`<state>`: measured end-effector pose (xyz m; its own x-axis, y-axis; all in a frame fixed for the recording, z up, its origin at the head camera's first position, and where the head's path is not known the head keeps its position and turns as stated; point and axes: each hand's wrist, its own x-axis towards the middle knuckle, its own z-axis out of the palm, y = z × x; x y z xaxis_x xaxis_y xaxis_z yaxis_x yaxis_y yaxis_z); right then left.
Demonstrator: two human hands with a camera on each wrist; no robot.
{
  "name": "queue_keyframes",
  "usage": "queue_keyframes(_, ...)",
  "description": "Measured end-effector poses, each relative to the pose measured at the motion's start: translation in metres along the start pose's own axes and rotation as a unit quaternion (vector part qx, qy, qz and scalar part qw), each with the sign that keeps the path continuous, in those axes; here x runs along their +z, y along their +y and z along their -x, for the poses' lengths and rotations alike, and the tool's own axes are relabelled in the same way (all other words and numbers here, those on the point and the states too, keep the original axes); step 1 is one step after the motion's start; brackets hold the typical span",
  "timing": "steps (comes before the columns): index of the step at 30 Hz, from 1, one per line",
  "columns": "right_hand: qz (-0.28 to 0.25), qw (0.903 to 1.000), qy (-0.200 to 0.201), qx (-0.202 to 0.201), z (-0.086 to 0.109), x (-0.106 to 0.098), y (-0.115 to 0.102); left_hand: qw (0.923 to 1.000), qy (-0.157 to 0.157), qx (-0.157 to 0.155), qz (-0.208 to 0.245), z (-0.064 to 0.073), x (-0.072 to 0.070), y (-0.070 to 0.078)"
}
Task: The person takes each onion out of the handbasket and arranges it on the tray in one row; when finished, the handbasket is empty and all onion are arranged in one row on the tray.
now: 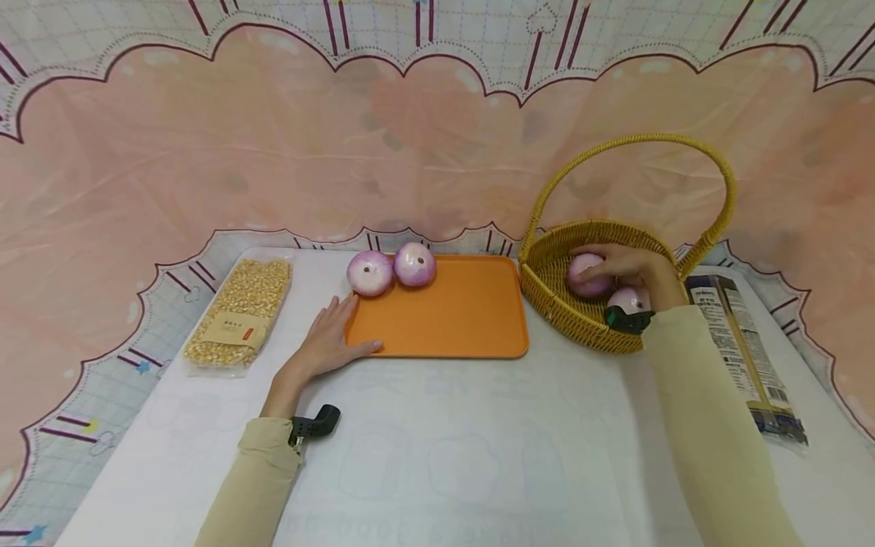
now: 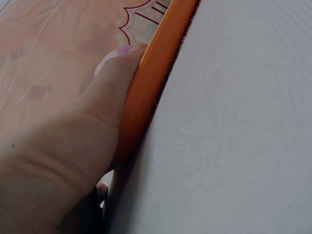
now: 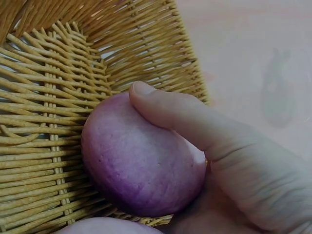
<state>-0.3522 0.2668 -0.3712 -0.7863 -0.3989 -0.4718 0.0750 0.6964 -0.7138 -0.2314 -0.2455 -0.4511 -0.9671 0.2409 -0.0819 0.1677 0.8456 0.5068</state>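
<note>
In the head view my right hand [image 1: 632, 266] reaches into a yellow wicker basket [image 1: 567, 315] and grips a purple onion [image 1: 586, 277]. The right wrist view shows the thumb curled over this onion [image 3: 141, 156], against the woven wall. A second onion [image 1: 627, 300] lies in the basket under my wrist, partly covered by the wrist strap. My left hand [image 1: 328, 338] rests at the left edge of an orange tray [image 1: 444, 319], fingers straight and thumb along the front rim. Two more onions, one [image 1: 370, 273] at the back left corner and one [image 1: 415, 264] beside it, sit on the tray.
A clear bag of corn kernels [image 1: 239, 311] lies left of the tray. Right of the basket is a flat printed package [image 1: 741, 342], partly behind my right sleeve. The basket's tall handle [image 1: 636, 139] arches above it. A patterned cloth [image 1: 437, 152] hangs behind the white table [image 1: 444, 441].
</note>
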Motion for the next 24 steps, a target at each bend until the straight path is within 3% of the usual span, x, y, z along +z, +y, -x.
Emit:
queue_keyframes(10, -0.013, 0.9999, 0.000, 0.009, 0.001, 0.003, -0.005, 1.0000, 0.002, 0.000, 0.003, 0.001, -0.001, 0.001)
queue_keyframes(19, 0.000, 1.0000, -0.004, -0.005, -0.001, 0.004, -0.012, 1.0000, 0.008, 0.002, 0.003, 0.002, 0.000, -0.002)
queue_keyframes(24, 0.032, 0.9994, 0.012, -0.002, 0.003, 0.002, -0.016, 0.9999, 0.012, 0.008, 0.002, 0.001, 0.003, -0.003)
